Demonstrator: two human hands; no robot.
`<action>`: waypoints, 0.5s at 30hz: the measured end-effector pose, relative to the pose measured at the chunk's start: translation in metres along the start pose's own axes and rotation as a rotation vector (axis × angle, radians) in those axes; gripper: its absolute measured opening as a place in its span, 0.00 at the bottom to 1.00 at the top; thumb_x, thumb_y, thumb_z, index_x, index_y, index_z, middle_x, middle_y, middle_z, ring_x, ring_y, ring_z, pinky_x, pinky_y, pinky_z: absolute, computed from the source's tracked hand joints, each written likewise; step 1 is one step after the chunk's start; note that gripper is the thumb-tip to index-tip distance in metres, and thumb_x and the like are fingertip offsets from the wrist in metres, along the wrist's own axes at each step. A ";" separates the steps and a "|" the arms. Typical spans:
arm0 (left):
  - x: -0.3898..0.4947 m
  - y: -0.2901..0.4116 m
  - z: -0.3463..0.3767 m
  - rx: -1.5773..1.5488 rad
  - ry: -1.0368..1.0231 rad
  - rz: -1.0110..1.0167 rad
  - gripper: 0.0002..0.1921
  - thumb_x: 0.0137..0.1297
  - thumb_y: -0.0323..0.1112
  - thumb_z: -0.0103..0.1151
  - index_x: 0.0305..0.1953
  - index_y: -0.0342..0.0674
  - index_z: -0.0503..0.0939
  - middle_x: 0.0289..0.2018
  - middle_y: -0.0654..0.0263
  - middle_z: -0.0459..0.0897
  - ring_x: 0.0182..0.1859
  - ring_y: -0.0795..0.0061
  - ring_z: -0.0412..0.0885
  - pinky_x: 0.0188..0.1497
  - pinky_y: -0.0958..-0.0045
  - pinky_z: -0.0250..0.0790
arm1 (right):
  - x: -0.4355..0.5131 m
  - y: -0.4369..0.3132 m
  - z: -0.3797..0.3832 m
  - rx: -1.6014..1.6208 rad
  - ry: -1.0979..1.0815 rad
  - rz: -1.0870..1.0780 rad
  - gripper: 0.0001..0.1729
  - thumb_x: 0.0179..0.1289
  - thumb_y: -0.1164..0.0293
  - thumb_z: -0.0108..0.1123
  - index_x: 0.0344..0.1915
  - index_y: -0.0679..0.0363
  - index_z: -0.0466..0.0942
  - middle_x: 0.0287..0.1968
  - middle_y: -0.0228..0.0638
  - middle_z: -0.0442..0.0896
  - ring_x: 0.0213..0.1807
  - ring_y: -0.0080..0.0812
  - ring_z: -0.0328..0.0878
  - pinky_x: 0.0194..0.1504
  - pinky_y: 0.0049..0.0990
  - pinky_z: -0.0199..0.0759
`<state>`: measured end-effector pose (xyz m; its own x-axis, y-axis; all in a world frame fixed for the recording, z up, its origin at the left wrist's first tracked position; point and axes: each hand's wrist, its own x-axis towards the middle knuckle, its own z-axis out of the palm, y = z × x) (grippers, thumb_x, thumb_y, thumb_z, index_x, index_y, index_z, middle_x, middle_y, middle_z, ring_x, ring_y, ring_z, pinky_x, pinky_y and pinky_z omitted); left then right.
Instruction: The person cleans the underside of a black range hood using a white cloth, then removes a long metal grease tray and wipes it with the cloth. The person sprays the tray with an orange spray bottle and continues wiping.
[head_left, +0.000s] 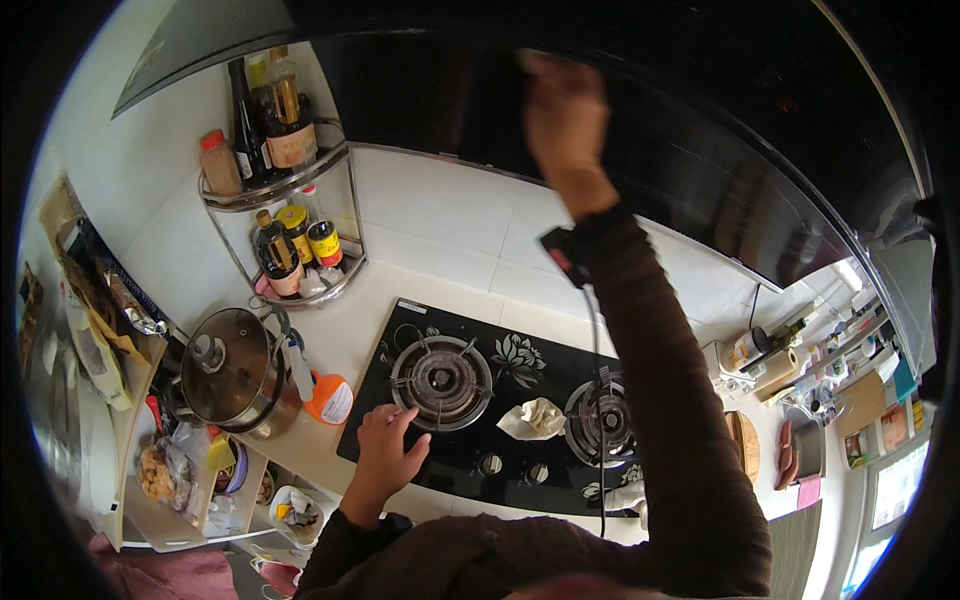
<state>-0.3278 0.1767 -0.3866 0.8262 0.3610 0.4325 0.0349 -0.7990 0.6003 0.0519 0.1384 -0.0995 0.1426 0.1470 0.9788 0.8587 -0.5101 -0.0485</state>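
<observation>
My right hand (568, 112) is raised against the glossy black front of a range hood (435, 97). It is blurred, and whether its fingers hold anything is hidden. A dark device with a cable (566, 255) is strapped at that wrist. My left hand (388, 450) hovers low at the front left of a black glass gas hob (480, 367), fingers apart and holding nothing. Nearest to it is the left burner (441, 381). Between the two burners lies a crumpled off-white cloth or paper (534, 418). My right sleeve partly covers the right burner (600, 416).
A lidded pot (229, 367) and an orange spray bottle (328, 397) stand left of the hob. Behind them, a two-tier metal corner rack (274, 196) carries sauce bottles. A round wooden board (742, 446) and a sink (808, 442) are at the right.
</observation>
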 end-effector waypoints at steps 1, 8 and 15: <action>0.005 0.000 0.002 -0.019 -0.002 0.005 0.23 0.52 0.38 0.68 0.51 0.43 0.78 0.47 0.57 0.75 0.50 0.53 0.73 0.50 0.54 0.64 | 0.000 -0.023 0.026 -0.170 -0.034 -0.105 0.11 0.63 0.78 0.55 0.43 0.53 0.81 0.40 0.36 0.83 0.46 0.36 0.80 0.44 0.31 0.78; -0.012 -0.046 -0.015 -0.039 0.030 -0.020 0.23 0.52 0.39 0.68 0.50 0.43 0.78 0.44 0.57 0.77 0.48 0.54 0.74 0.49 0.55 0.65 | -0.001 0.011 -0.030 -0.250 0.020 -0.145 0.09 0.67 0.77 0.55 0.45 0.57 0.78 0.45 0.36 0.83 0.46 0.31 0.80 0.49 0.28 0.76; -0.005 -0.069 -0.023 -0.094 0.040 -0.007 0.23 0.52 0.38 0.68 0.50 0.41 0.78 0.44 0.57 0.76 0.48 0.55 0.73 0.48 0.55 0.65 | 0.020 -0.053 0.043 -0.293 0.102 -0.124 0.11 0.63 0.78 0.59 0.44 0.53 0.80 0.42 0.37 0.81 0.41 0.36 0.82 0.43 0.30 0.80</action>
<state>-0.3470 0.2405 -0.4148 0.8028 0.3866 0.4539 -0.0145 -0.7484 0.6631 0.0304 0.2042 -0.0863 -0.0171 0.1449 0.9893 0.6865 -0.7177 0.1170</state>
